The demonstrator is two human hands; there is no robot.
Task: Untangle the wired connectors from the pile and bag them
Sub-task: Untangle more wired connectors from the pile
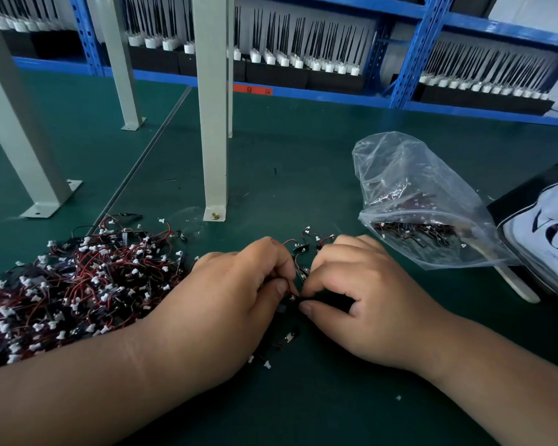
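The big tangled pile of red and black wires with small white plugs (pixel 78 284) lay at nine o'clock from the hands, close by and easy to reach. The clear plastic zip bag (pixel 416 204) sat at two o'clock with its mouth facing the hands, likely so loose ones could slide right in. Some were inside already. In the middle, the left hand (pixel 226 300) and right hand (pixel 361 304) were curled. Both pinched a little bunch of wires (pixel 298 272) with thumb and fingertips, likely to pull it apart.
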